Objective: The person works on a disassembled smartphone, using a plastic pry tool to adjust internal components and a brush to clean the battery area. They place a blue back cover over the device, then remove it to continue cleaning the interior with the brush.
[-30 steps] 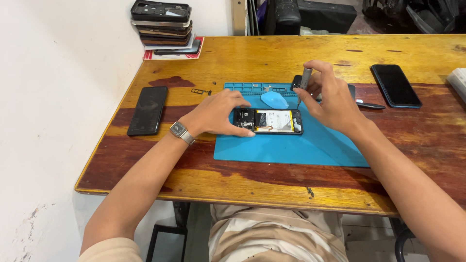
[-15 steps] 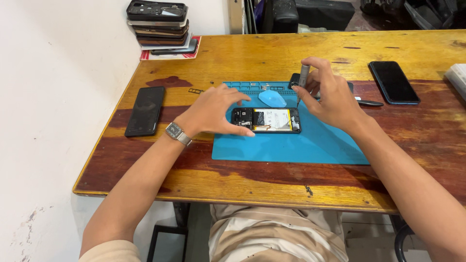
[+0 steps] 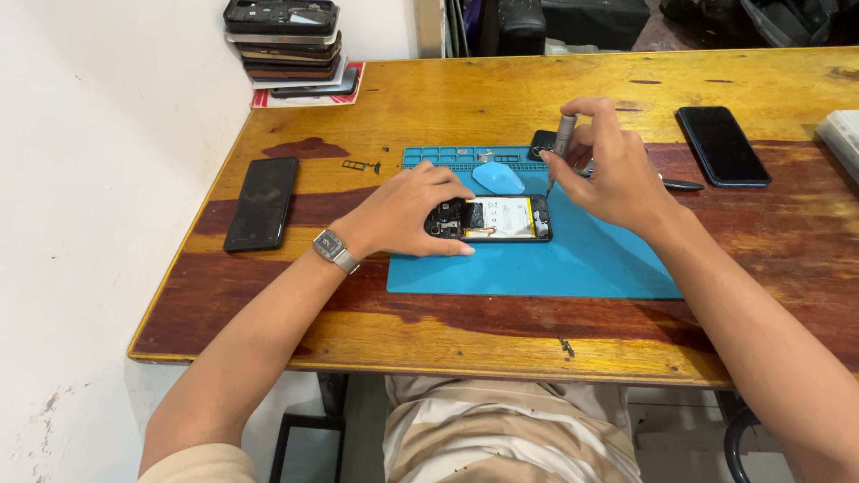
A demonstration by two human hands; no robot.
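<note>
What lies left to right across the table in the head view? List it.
Black phone → watch → left hand → opened phone → right hand with screwdriver → second black phone → white thing at the edge.

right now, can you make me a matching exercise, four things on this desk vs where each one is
Things:
1. opened phone
2. screwdriver
3. stack of phones
4. light blue pick

Places:
A. far left corner of the table
B. in the right hand
C. on the blue mat, steadied by the left hand
D. on the mat just beyond the opened phone

Pairs: 1-C, 2-B, 3-A, 4-D
</note>
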